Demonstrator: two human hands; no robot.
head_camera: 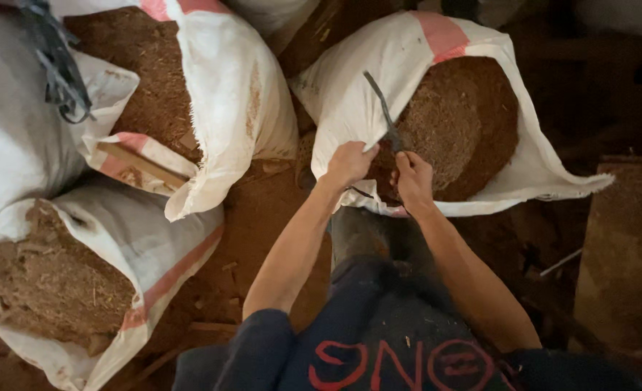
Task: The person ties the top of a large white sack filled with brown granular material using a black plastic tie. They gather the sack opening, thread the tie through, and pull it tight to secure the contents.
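Sawdust-strewn floor [256,217] crowded by sacks; both hands, left [348,164] and right [413,179], grip the sack's rim [379,206] and cord [386,116].

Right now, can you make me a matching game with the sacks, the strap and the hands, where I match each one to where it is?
Things:
1. left hand
2. right hand
3. dark grey strap
4. white woven sack with pink stripe at the lower left

Places or states:
A. grips the lower end of the strap
B. stands open, full of pale brown sawdust-like fill
C. pinches the white rim of the sack in front
D. runs up across the sack's opening

Pairs: 1-C, 2-A, 3-D, 4-B
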